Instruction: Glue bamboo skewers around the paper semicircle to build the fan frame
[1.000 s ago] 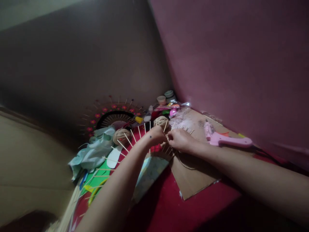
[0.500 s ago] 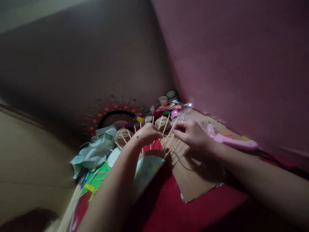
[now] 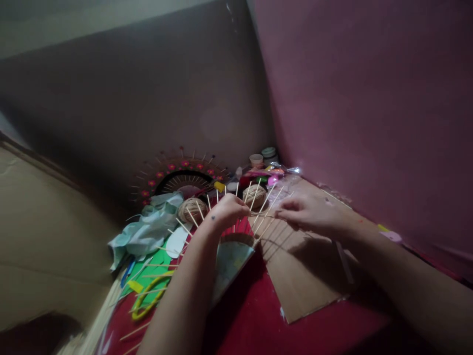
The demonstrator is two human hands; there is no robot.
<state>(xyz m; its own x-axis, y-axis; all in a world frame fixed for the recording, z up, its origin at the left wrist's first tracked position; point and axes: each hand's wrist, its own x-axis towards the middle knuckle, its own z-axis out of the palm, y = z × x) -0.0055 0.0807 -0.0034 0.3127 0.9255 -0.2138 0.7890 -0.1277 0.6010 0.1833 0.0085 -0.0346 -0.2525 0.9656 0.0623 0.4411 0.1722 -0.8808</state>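
A half-round piece with a pale patterned face (image 3: 232,264) lies in front of me, thin wooden sticks (image 3: 268,205) fanning out from its curved edge. My left hand (image 3: 232,207) is closed in a pinch at the sticks, on a strand of brown twine. To its right, my right hand (image 3: 305,214) pinches the same twine (image 3: 263,214), which stretches across the sticks between both hands. Fingertips of the left hand are partly hidden. Behind the sticks sit two balls of twine, one at the left (image 3: 192,210) and one further right (image 3: 254,196).
Brown cardboard (image 3: 303,276) lies under my right hand on the red surface (image 3: 251,315). Yellow-handled scissors (image 3: 150,298), green sheets (image 3: 158,261) and a pale cloth (image 3: 148,231) are at left. A flower-trimmed half-round piece (image 3: 185,170) leans on the wall. A pink tool (image 3: 392,236) shows beyond my right arm.
My right hand has moved right, away from the left hand, and the twine between them is drawn longer. My left hand stays at the sticks. The view has shifted slightly; the scissors now show.
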